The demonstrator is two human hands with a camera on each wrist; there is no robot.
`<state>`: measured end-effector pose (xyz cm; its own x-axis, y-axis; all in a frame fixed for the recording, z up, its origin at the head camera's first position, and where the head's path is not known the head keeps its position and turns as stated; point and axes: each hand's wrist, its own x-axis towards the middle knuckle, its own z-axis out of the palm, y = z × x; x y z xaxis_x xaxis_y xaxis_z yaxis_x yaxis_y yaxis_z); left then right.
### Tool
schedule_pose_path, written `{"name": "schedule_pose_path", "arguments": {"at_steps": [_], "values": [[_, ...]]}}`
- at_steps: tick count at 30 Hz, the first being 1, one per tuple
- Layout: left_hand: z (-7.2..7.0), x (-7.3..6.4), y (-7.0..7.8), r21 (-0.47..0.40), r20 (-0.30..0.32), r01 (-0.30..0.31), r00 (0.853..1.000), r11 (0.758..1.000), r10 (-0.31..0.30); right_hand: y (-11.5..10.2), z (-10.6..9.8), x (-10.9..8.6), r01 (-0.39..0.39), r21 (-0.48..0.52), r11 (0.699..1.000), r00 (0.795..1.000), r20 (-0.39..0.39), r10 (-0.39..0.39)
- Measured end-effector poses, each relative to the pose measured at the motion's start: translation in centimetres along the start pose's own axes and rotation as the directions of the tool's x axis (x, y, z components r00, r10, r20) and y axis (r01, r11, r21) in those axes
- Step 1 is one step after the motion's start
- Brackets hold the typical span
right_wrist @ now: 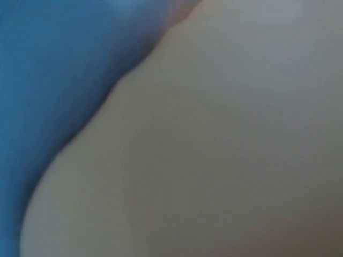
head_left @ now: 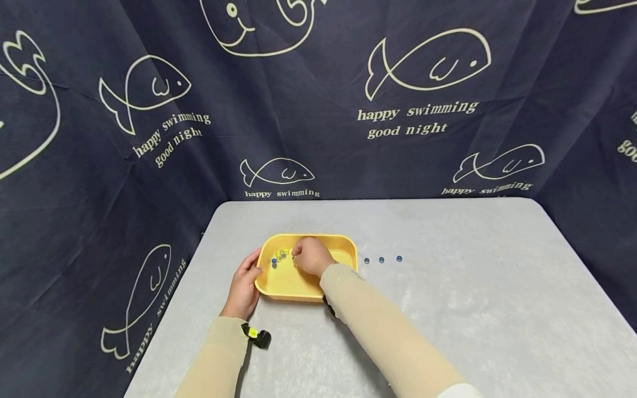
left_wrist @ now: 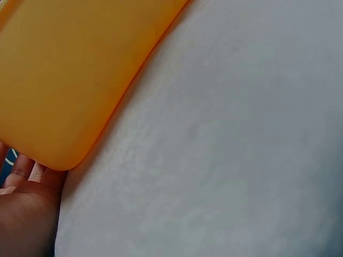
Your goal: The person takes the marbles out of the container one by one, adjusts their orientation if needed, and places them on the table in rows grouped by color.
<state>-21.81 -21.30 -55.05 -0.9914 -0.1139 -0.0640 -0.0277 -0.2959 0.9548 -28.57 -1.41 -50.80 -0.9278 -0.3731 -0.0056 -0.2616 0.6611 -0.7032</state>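
Observation:
A yellow plastic bin (head_left: 293, 293) stands on the table. My left hand (head_left: 242, 290) grips its left end, thumb over the rim and fingers along the outside; the left wrist view shows part of that hand (left_wrist: 32, 209) at the bin's corner. My right hand (head_left: 312, 256) reaches down into the bin with curled fingers, pinching a small glass marble (head_left: 293, 257) that is mostly hidden by the fingertips. Just left of it, blue marbles (head_left: 274, 261) and several clear yellowish marbles (head_left: 281, 255) lie on the bin's floor.
Three bluish glass marbles (head_left: 381, 260) sit in a row on the grey table (head_left: 473, 309), to the right of the bin. A dark blue curtain (head_left: 338, 143) with fish drawings hangs behind and beside the table. The right wrist view is blurred.

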Motion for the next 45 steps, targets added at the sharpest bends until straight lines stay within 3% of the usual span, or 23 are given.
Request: {"name": "schedule_pose_path", "arguments": {"at_steps": [10,18,27,38,45], "values": [[-0.1,-0.1,0.1,0.006,0.001,0.000,1.000,1.000,0.000,-2.0,-1.9,-1.6,0.026,0.036,0.999,0.997,0.068,-0.028],[-0.3,-0.2,-0.2,-0.007,0.004,0.009,1.000,1.000,-0.009,-1.5,-3.8,-3.6,0.043,0.194,0.980,0.998,0.040,-0.052],[-0.2,-0.3,-0.1,-0.011,-0.002,0.012,1.000,1.000,-0.012,0.4,-5.8,-6.1,0.024,0.313,0.949,0.998,-0.057,-0.007],[-0.1,-0.1,-0.1,0.001,0.020,-0.010,1.000,1.000,0.010,4.2,-9.2,-9.0,0.085,0.361,0.929,0.981,-0.195,-0.014],[-0.1,-0.1,-0.1,-0.019,0.015,-0.003,1.000,1.000,0.003,6.1,-11.8,-11.0,0.093,0.346,0.934,0.964,-0.266,0.002]]}}
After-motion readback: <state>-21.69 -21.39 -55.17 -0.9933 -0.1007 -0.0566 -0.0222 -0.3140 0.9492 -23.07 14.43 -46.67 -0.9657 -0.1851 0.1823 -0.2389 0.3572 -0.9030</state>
